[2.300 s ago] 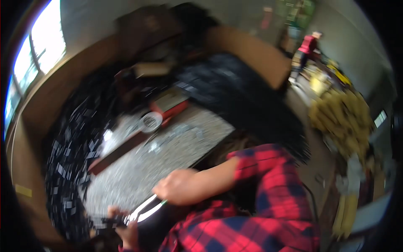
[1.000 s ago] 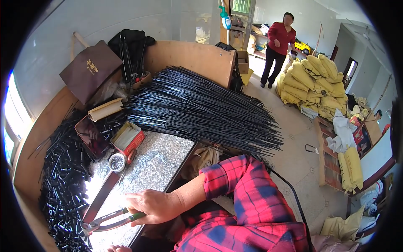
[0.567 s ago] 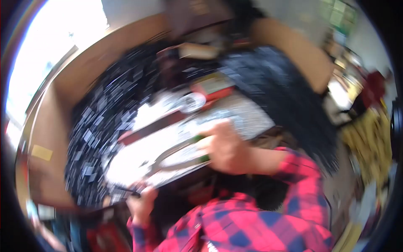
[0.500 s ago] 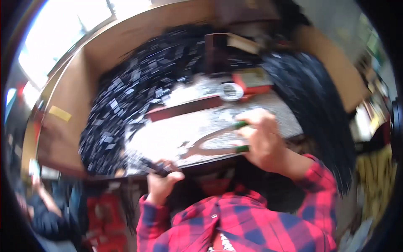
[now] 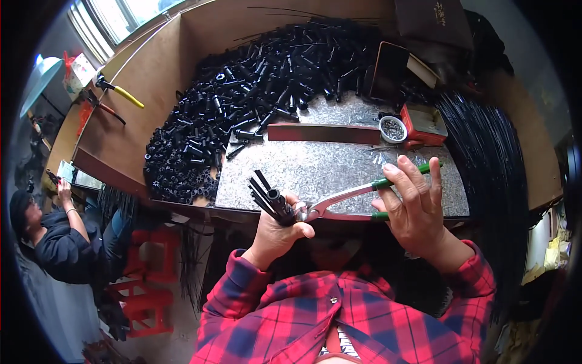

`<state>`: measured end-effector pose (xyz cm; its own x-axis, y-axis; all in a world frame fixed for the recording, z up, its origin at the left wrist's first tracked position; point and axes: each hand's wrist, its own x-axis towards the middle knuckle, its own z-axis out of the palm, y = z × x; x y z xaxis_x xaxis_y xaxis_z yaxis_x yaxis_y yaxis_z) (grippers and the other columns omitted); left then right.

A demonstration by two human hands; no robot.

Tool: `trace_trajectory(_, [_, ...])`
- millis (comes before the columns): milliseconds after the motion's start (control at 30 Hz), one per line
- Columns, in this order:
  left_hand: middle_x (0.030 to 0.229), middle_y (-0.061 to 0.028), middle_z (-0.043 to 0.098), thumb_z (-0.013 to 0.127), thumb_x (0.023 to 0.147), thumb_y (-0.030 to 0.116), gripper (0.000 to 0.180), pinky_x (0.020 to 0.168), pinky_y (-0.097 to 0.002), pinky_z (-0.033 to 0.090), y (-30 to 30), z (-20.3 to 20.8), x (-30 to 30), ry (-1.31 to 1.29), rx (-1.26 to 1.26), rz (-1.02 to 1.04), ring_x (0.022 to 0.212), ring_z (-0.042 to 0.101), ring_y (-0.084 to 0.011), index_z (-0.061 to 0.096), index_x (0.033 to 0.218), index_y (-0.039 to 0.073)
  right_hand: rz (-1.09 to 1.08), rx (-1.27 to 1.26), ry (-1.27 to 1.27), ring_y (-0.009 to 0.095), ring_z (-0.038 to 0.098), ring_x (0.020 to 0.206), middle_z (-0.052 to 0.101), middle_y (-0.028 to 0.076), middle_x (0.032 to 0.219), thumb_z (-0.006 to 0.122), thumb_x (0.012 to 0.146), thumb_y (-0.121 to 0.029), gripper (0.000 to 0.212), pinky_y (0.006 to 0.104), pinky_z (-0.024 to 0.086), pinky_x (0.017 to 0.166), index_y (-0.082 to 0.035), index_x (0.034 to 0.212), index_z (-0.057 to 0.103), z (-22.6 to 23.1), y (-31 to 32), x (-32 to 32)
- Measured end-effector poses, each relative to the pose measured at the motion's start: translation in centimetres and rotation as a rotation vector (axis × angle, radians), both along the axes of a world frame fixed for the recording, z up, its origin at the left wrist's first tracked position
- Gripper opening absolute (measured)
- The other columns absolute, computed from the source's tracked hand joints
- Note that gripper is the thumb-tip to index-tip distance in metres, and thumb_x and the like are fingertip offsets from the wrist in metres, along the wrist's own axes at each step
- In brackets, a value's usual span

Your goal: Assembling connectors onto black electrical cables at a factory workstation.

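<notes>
My left hand (image 5: 274, 238) is closed around a black tubular piece (image 5: 274, 199) with several thin black rods fanning up out of it. Against that piece, by the left fingers, rest the jaws of metal shears (image 5: 344, 199) with green handles. The jaws' exact bite is partly hidden by the fingers. My right hand (image 5: 415, 212) has hold of the spread handles, its fingers lying loosely over them. Both hands are above the near edge of a speckled grey board (image 5: 267, 167).
Black tubes (image 5: 242, 91) are heaped at the far left. Long black rods (image 5: 485, 145) lie on the right. A red-brown bar (image 5: 327, 133), a small white bowl (image 5: 393, 129) and a red box (image 5: 424, 124) sit on the board. Another person (image 5: 66, 236) works at left.
The earlier frame is smeared by motion. The left hand with the black piece has come nearer the right hand, and the shears' jaws are now against that piece. The right hand's fingers are more extended.
</notes>
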<state>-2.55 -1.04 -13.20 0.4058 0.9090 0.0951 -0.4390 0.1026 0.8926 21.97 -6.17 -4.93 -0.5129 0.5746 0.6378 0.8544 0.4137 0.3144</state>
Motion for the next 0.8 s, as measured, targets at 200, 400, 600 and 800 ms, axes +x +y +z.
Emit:
trace_trajectory(200, [0.083, -0.0038, 0.062, 0.083, 0.068, 0.008, 0.044, 0.066, -0.0208, 0.048, -0.1, -0.1, 0.0, 0.058, 0.038, 0.032, 0.076, 0.06, -0.009, 0.047, 0.093, 0.005, 0.047, -0.074, 0.016, 0.028, 0.055, 0.099, 0.053, 0.013, 0.107, 0.071, 0.076, -0.019, 0.026, 0.0507, 0.039, 0.093, -0.005, 0.087, 0.054, 0.2, -0.5, 0.5])
trace_trajectory(400, [0.081, -0.0026, 0.06, 0.084, 0.066, 0.012, 0.045, 0.068, -0.0228, 0.049, -0.4, -0.3, 0.2, 0.041, 0.024, 0.044, 0.079, 0.06, -0.0106, 0.049, 0.093, 0.005, 0.088, -0.013, -0.044, 0.025, 0.055, 0.086, 0.055, 0.011, 0.093, 0.073, 0.073, -0.018, 0.026, 0.0418, 0.043, 0.076, -0.006, 0.081, 0.051, 0.3, -0.8, 0.7])
trace_trajectory(600, [0.073, 0.0027, 0.049, 0.087, 0.052, 0.037, 0.054, 0.057, -0.0239, 0.038, -1.0, -0.5, -0.7, 0.119, 0.24, 0.147, 0.065, 0.046, -0.009, 0.052, 0.077, 0.005, 0.239, -0.598, 0.354, 0.029, 0.056, 0.071, 0.057, 0.012, 0.081, 0.077, 0.069, -0.011, 0.029, 0.036, 0.045, 0.061, -0.004, 0.079, 0.051, 0.0, -1.9, 0.8])
trace_trajectory(800, [0.082, -0.0012, 0.06, 0.087, 0.045, 0.037, 0.057, 0.061, -0.0255, 0.042, -1.3, -0.6, -1.0, 0.145, 0.202, 0.017, 0.07, 0.054, -0.0133, 0.065, 0.086, 0.004, 0.203, -1.907, 0.994, 0.015, 0.064, 0.061, 0.064, 0.01, 0.07, 0.074, 0.076, -0.006, 0.027, 0.0278, 0.048, 0.053, 0.0, 0.091, 0.052, -0.7, -2.7, 0.7])
